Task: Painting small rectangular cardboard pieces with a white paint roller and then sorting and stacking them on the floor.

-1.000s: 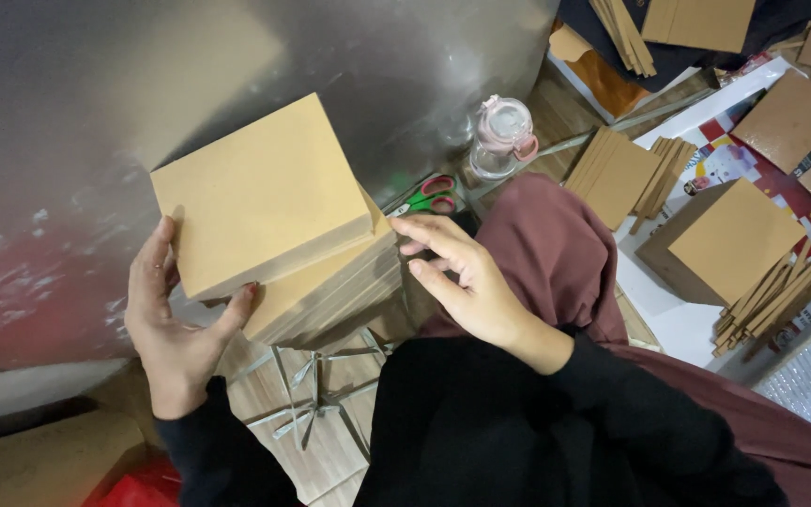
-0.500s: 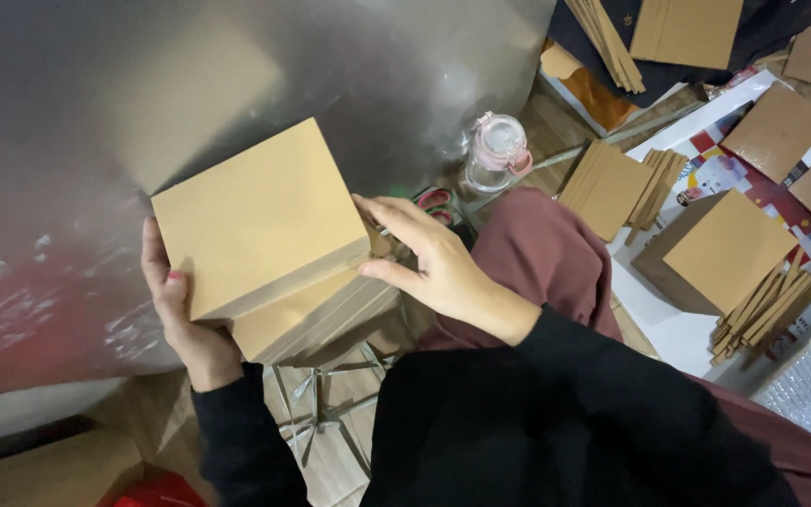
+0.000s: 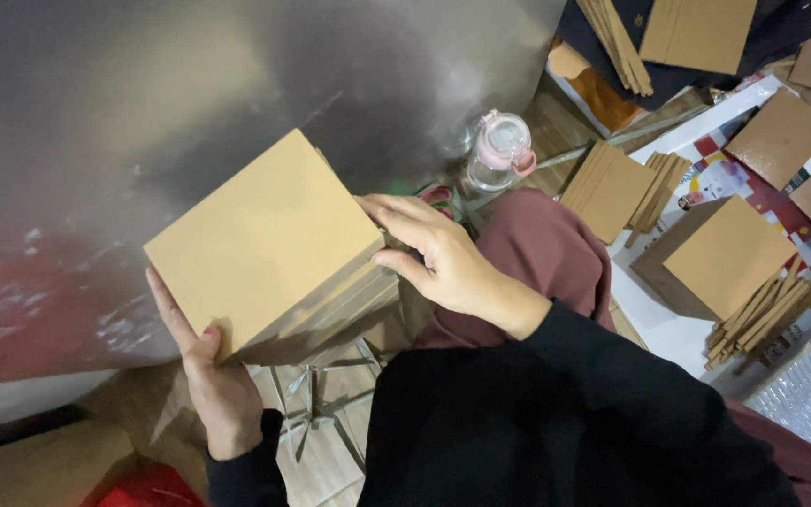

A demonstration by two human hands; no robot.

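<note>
The left hand [image 3: 213, 390] grips the near lower corner of a tan cardboard box [image 3: 260, 239], thumb up its side, while the right hand [image 3: 434, 258] presses open fingers against the box's right edge. The box is held tilted above the lap, in front of a grey metal sheet [image 3: 143, 113]. Beyond the right hand stand a clear bottle with a pink lid [image 3: 501, 148] and stacks of flat cardboard pieces [image 3: 612, 188]

Setting: informal floor-level packing or box-making workspace, likely in a home. Evidence: stacks of brown cardboard panels [image 3: 612, 183] at 2 o'clock, a made-up cardboard box [image 3: 725, 253] at 3 o'clock, bubble wrap [image 3: 804, 394] at 4 o'clock. Also: water bottle [image 3: 499, 150] at 1 o'clock on wood-plank floor [image 3: 556, 122].
</note>
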